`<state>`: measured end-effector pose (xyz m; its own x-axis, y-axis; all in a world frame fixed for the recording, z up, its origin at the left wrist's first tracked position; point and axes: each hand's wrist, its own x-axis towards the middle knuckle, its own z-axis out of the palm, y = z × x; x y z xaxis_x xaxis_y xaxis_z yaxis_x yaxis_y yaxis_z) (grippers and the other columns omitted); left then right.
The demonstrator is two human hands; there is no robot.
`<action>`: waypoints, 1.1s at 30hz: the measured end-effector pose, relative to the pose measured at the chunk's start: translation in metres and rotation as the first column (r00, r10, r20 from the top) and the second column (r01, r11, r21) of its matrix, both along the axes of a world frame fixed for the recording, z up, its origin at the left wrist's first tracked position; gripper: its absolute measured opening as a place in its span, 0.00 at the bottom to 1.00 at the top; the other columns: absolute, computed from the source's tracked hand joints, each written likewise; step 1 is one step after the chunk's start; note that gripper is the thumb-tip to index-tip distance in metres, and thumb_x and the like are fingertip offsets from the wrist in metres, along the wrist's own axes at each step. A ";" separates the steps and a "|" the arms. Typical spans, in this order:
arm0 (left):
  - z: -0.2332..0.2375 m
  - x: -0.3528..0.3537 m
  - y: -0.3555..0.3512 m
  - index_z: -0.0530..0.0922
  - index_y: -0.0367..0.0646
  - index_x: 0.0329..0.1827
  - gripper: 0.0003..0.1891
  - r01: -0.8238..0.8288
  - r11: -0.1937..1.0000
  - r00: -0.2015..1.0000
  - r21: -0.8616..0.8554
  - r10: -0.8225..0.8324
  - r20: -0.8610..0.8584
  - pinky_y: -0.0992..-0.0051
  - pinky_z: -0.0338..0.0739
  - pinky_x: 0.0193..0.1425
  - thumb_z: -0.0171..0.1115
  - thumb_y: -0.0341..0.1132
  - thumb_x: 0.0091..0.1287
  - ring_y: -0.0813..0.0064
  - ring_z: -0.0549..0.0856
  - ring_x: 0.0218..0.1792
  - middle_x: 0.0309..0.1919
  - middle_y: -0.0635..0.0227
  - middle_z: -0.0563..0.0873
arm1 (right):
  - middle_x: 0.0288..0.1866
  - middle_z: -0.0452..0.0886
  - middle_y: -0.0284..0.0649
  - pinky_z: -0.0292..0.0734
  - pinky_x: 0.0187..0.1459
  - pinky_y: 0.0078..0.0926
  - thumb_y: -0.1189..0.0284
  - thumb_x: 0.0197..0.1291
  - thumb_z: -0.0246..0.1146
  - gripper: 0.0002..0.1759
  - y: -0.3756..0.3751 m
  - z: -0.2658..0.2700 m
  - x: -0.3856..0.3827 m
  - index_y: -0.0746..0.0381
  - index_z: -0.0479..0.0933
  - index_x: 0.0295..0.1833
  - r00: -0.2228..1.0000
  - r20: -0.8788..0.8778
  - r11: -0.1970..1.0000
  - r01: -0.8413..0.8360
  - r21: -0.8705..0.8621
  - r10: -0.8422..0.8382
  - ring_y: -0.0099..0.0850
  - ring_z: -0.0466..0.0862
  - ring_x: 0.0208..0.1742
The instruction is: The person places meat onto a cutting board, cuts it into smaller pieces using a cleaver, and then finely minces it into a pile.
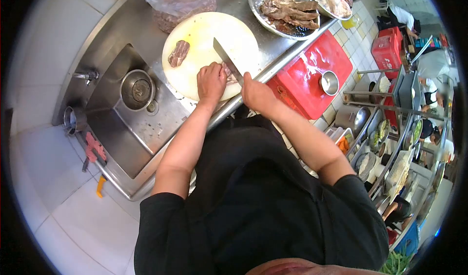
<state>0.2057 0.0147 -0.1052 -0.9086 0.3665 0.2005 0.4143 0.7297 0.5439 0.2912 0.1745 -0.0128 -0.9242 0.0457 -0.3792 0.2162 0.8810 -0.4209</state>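
Meat [229, 75] under left hand [211, 81], knife [226, 58] handle hidden

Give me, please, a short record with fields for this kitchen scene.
left hand: presses meat on the board
right hand: grips knife, blade at that meat
also on board: second piece
behind board: bag of mince; bowl of meat strips
sink: metal pot inside
beside counter: red crate
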 end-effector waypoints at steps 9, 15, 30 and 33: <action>-0.001 0.001 0.002 0.84 0.45 0.53 0.10 -0.014 1.000 1.000 0.012 0.014 -0.028 0.55 0.73 0.67 0.62 0.38 0.76 0.55 0.82 0.59 0.54 0.64 0.88 | 0.41 0.88 0.70 0.86 0.52 0.59 0.75 0.72 0.53 0.16 0.001 0.059 -0.001 0.76 0.70 0.59 0.982 0.172 0.996 -0.088 0.026 0.082 0.64 0.91 0.47; 0.003 0.000 0.002 0.84 0.46 0.52 0.09 -0.007 1.000 1.000 -0.016 0.007 0.023 0.55 0.73 0.65 0.61 0.38 0.76 0.56 0.82 0.58 0.51 0.66 0.88 | 0.35 0.87 0.66 0.86 0.46 0.60 0.71 0.75 0.55 0.15 -0.007 0.000 0.021 0.74 0.68 0.57 0.998 -0.019 0.998 0.054 -0.022 -0.055 0.64 0.90 0.40; -0.001 -0.010 -0.009 0.82 0.39 0.56 0.12 0.198 0.980 0.975 -0.013 -0.199 -0.097 0.52 0.76 0.64 0.61 0.32 0.73 0.47 0.82 0.58 0.55 0.53 0.85 | 0.37 0.88 0.63 0.83 0.50 0.61 0.73 0.72 0.54 0.13 -0.010 0.044 0.068 0.72 0.70 0.55 0.993 -0.037 0.991 0.111 -0.075 -0.114 0.62 0.90 0.44; -0.002 -0.010 -0.007 0.81 0.37 0.55 0.12 0.202 0.978 0.976 0.044 -0.198 -0.086 0.52 0.76 0.64 0.61 0.32 0.73 0.46 0.81 0.57 0.53 0.52 0.85 | 0.34 0.86 0.66 0.81 0.47 0.65 0.74 0.72 0.56 0.14 -0.009 0.035 0.069 0.73 0.69 0.56 0.992 -0.084 0.989 0.087 -0.121 -0.097 0.66 0.88 0.40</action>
